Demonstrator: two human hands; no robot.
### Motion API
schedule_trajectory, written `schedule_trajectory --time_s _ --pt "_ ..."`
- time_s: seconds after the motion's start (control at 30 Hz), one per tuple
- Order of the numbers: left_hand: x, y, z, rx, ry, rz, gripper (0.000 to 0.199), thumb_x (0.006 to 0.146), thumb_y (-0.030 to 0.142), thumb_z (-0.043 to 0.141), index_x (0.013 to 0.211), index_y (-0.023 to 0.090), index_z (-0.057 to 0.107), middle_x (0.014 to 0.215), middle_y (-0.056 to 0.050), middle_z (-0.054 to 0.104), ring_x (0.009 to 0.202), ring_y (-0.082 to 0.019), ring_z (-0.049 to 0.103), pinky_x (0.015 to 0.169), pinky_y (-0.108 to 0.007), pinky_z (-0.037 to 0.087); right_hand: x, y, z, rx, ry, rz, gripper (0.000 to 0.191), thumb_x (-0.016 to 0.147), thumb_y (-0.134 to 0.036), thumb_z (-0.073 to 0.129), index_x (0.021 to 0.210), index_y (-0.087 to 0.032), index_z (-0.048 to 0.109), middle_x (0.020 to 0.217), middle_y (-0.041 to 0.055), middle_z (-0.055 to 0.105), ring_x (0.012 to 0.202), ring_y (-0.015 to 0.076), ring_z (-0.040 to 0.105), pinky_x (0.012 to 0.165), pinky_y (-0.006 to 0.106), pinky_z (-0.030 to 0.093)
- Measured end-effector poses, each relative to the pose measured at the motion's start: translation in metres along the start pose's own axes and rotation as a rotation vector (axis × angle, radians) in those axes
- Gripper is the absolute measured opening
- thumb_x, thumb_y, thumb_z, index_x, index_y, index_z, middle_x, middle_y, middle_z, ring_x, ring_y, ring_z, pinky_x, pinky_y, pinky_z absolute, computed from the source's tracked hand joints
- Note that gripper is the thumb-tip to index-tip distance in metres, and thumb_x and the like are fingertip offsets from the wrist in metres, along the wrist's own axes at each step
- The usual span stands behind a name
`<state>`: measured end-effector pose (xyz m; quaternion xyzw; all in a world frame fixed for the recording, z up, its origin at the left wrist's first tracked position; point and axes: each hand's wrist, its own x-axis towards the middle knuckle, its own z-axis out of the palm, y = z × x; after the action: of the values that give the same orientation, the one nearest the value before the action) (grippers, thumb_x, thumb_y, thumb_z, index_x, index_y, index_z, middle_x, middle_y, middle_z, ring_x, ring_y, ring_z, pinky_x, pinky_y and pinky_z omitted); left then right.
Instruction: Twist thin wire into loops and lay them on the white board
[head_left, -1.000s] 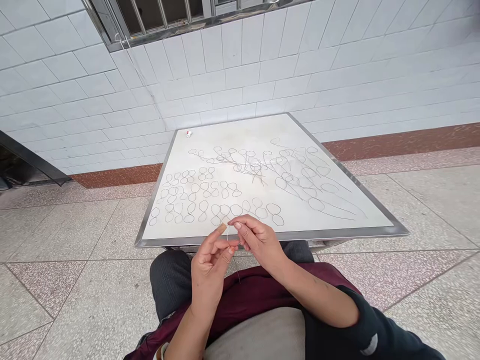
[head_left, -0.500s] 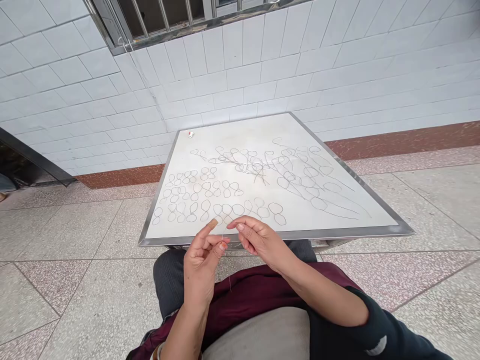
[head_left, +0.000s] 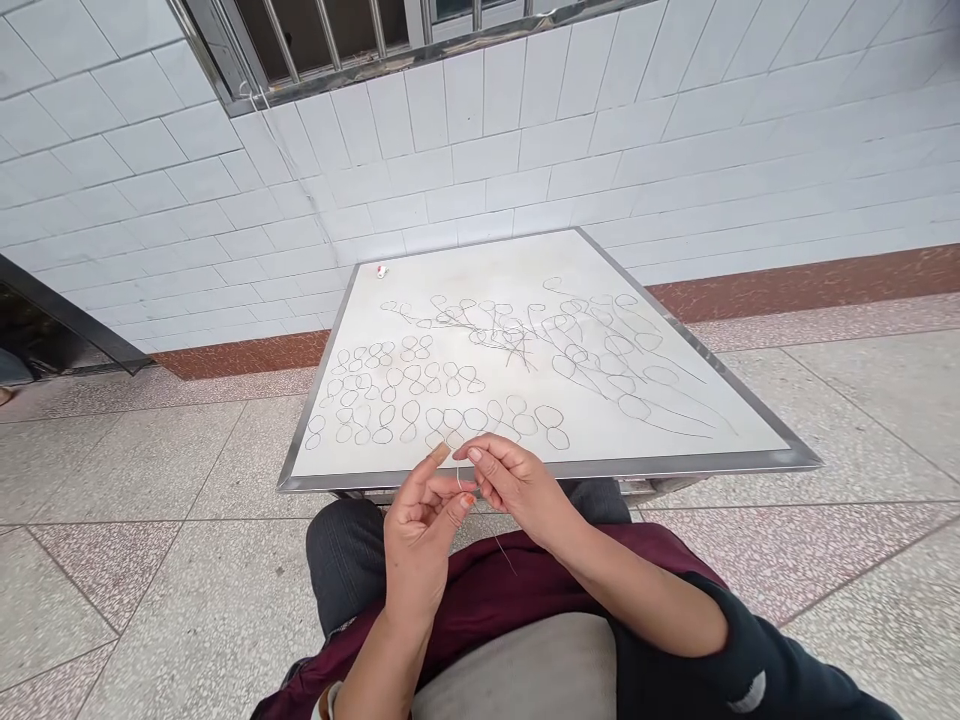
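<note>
Between my two hands, just over the table's near edge, is a thin wire (head_left: 497,541) whose free tail hangs down over my lap. My left hand (head_left: 422,535) pinches it between thumb and fingers, the index finger raised and wrapped at the tip with a tan strip. My right hand (head_left: 516,487) grips the wire's upper part with thumb and index finger, close beside the left fingertips. Just beyond lie wire figure-eight loops (head_left: 553,427) on the white table (head_left: 465,258). How the wire bends inside my fingers is hidden.
Long-tailed wire loops (head_left: 634,406) spread over the table's right half, and rows of paired loops (head_left: 388,422) cover the left. A small red-and-white object (head_left: 382,271) sits at the far left corner. A metal rim (head_left: 675,461) borders the table, with a tiled wall (head_left: 420,160) behind.
My left hand has shifted right, nearer to my right hand. The wire's hanging tail has swung to the right and now slants outward.
</note>
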<state>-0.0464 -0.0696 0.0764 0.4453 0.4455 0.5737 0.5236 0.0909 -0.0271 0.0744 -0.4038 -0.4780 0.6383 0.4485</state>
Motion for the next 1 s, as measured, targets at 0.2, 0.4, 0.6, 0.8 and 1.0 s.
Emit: schedule_trajectory --time_s 0.2,0.4,0.6,0.8,1.0 --pt "-0.0038 -0.0033 0.0048 -0.106 -0.009 0.087 0.040 0.082 0.016 0.069 0.120 0.030 0.063 0.082 0.003 0.066 0.079 -0.009 0.062 0.078 -0.021 0.050 -0.0012 0.0040 0.0026 0.057 -0.046 0.026 0.031 0.089 -0.049 0.055 0.093 -0.019 0.063 0.055 -0.0069 0.046 0.046 0.0055 0.040 0.044 0.018 0.030" --pt "-0.0029 -0.0026 0.0030 -0.156 0.016 0.114 0.036 0.081 0.013 0.069 0.113 0.028 0.065 0.079 0.004 0.066 0.075 -0.008 0.062 0.076 -0.020 0.050 -0.0033 0.0022 0.0049 0.091 -0.077 0.036 0.028 0.090 -0.047 0.056 0.097 -0.021 0.063 0.055 -0.0075 0.045 0.047 0.0053 0.040 0.044 0.016 0.030" --pt "-0.0005 -0.0011 0.0034 -0.188 -0.028 0.080 0.037 0.083 0.014 0.067 0.117 0.027 0.063 0.081 0.003 0.067 0.078 -0.009 0.063 0.077 -0.021 0.051 -0.0018 0.0047 0.0054 0.063 -0.048 0.027 0.029 0.090 -0.048 0.055 0.097 -0.021 0.062 0.054 -0.0077 0.045 0.046 0.0054 0.039 0.043 0.016 0.029" --pt "0.0005 0.0015 0.0053 -0.241 -0.071 0.044 0.042 0.084 0.016 0.067 0.124 0.028 0.060 0.084 0.000 0.071 0.072 -0.009 0.063 0.074 -0.023 0.052 -0.0010 0.0057 0.0060 0.033 -0.035 0.035 0.029 0.091 -0.048 0.053 0.097 -0.020 0.061 0.053 -0.0077 0.044 0.045 0.0059 0.039 0.044 0.017 0.030" --pt "0.0007 -0.0003 0.0047 -0.255 -0.046 0.044 0.040 0.081 0.016 0.070 0.119 0.026 0.063 0.077 0.001 0.069 0.073 -0.011 0.063 0.076 -0.026 0.052 -0.0014 0.0077 0.0061 -0.044 -0.075 -0.006 0.028 0.095 -0.044 0.045 0.102 -0.021 0.059 0.058 -0.0057 0.045 0.048 0.0083 0.043 0.045 0.019 0.034"
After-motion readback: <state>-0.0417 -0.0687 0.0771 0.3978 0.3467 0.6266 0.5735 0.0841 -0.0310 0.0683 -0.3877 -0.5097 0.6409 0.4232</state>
